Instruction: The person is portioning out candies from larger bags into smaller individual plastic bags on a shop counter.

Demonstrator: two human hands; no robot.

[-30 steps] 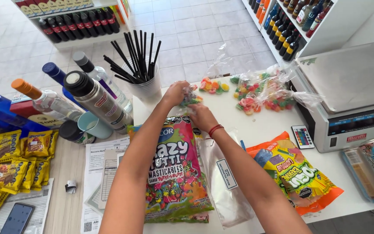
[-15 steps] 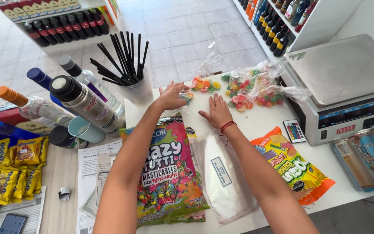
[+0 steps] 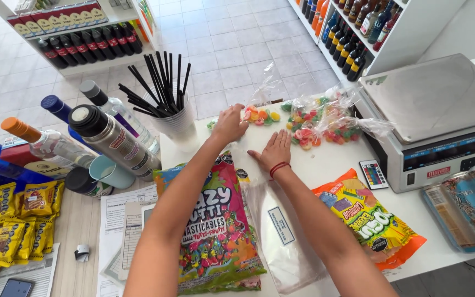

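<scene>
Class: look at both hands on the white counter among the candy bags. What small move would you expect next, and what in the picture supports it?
Probably the left hand lifts a small clear bag of gummies: it is curled right beside that bag, while the right hand lies flat on the white counter, next to the other filled bags.

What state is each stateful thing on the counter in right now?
left hand: closed on small candy bag
right hand: flat on clear bag, fingers spread
large candy bag: lying flat
knotted candy bags: tied, filled
scale: platform bare
bottles: capped, lying tilted
</scene>
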